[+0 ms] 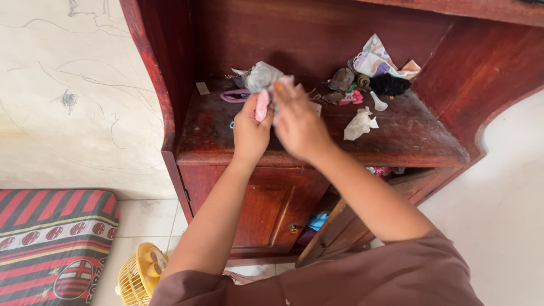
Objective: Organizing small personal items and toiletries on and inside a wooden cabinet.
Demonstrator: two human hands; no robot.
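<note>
My left hand (pixel 249 131) pinches a small pink object (pixel 262 105) over the dark red wooden shelf (pixel 396 141). Beside it, my right hand (pixel 297 122) touches the same pink object and reaches toward a crumpled grey plastic bag (pixel 262 75) lying just behind both hands. A pink hairband (pixel 232 97) rests on the shelf to the left of the bag. A crumpled white tissue (pixel 359 124) lies to the right of my right hand.
At the shelf's back right sit a black hair tie (pixel 390 84), a grey-brown cloth lump (pixel 342 79), a printed paper wrapper (pixel 374 59) and a white plastic piece (pixel 378 102). A cabinet door (pixel 340 226) below stands ajar. A striped mattress (pixel 54 243) and yellow basket (pixel 139 277) lie on the floor.
</note>
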